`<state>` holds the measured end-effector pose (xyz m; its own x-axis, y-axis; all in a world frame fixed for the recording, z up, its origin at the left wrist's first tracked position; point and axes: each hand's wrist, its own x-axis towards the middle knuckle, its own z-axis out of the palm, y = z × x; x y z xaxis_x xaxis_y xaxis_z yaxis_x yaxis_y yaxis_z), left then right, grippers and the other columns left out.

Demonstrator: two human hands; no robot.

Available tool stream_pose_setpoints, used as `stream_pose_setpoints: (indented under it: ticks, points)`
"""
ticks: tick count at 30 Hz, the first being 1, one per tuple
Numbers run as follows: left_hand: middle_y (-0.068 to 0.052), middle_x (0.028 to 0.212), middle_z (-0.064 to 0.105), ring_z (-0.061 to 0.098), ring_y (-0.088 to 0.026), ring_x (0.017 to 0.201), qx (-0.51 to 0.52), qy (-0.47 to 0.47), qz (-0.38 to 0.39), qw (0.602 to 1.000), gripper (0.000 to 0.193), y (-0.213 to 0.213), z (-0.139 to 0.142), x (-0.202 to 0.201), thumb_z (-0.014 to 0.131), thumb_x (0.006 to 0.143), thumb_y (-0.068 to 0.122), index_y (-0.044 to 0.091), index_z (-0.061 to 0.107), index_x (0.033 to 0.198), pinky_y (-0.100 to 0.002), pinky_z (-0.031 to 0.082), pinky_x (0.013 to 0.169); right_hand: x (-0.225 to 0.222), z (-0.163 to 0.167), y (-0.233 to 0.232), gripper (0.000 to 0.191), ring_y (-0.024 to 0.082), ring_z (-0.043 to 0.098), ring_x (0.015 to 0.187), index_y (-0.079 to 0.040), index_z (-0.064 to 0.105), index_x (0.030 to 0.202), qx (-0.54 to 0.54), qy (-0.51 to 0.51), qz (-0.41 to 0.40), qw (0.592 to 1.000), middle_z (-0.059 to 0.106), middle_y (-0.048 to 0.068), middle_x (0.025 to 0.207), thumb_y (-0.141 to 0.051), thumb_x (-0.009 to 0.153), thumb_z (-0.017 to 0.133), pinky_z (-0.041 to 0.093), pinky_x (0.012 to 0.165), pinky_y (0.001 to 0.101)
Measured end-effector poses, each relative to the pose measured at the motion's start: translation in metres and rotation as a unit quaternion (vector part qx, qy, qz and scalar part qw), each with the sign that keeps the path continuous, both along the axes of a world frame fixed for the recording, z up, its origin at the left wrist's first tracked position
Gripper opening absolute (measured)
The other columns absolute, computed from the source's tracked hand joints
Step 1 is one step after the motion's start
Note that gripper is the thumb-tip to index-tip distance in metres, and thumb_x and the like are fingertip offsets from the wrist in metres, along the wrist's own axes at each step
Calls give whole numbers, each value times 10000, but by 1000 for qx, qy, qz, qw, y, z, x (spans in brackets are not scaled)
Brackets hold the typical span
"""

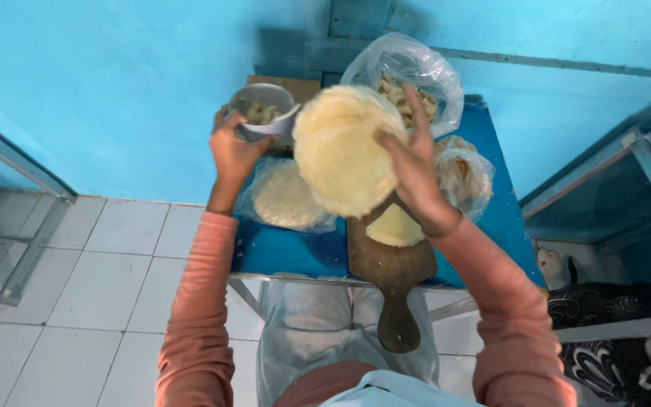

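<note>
The right hand (pixel 414 162) is raised above the counter (pixel 288 252), fingers spread and curled over the edge of a round, pale yellow dough sheet (pixel 340 147). It grips the sheet at the sheet's right side, and the sheet hangs tilted in the air, clear of the surface below. The sheet hides part of the things behind it.

The left hand (pixel 231 151) is closed around the near rim of a small grey bowl (pixel 265 105), thumb and fingers clamped on it. The bowl is lifted at the far left corner of the counter and holds pale, lumpy pieces; what they are cannot be told.

Directly beneath the raised sheet lies a brown wooden board (pixel 389 271) with a handle that sticks out over the near edge of the counter. A second flat round of dough (pixel 395 226) rests on the board, partly covered by the right wrist.

To the left of the board, a stack of flat rounds in a clear plastic wrap (pixel 286 197) lies on the blue surface. At the far edge stands an open clear plastic bag (pixel 416 71) with pale pieces inside. Just right of the board sits another clear bag of rounds (pixel 467 177), touching the right forearm's outline.

Both sleeves are salmon pink. The floor (pixel 99 279) is white tile.
</note>
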<state>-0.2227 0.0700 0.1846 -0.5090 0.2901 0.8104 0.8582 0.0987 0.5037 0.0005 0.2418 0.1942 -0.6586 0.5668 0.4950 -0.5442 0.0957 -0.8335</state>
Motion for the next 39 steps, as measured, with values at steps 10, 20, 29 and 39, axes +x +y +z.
stream_pose_setpoints:
  ticks: [10,20,29,39]
  points:
    - [-206,963,718,698,-411,862,-156,-22,8,987,631,29,-13,4,971,623,288,54,710,1147,-510,539,767,127,5,-13,812,251,598,1296,-36,205,1668,-44,-63,-72,994,512,209,1502,-40,951,585,529,1078,361]
    - [-231,1156,623,599,-429,1069,-275,77,-83,955,290,10,-34,36,745,864,171,40,661,1108,-530,509,876,166,-4,-14,839,229,629,1204,-46,214,1689,-70,-72,-96,990,579,207,1408,-38,945,601,533,1021,343]
    - [-193,931,679,639,-405,943,-247,80,-105,960,93,-1,-37,16,696,810,26,33,709,902,-518,497,787,164,-3,-19,827,228,625,1246,-40,213,1671,-84,-69,-90,990,572,197,1432,-67,945,609,530,1053,343]
    - [-104,876,691,630,-318,876,-276,10,-252,927,170,-148,-44,46,692,704,-63,43,699,836,-418,483,768,178,1,-28,843,226,605,1249,-31,215,1684,-75,-79,-117,987,560,204,1436,-102,943,611,510,1050,332]
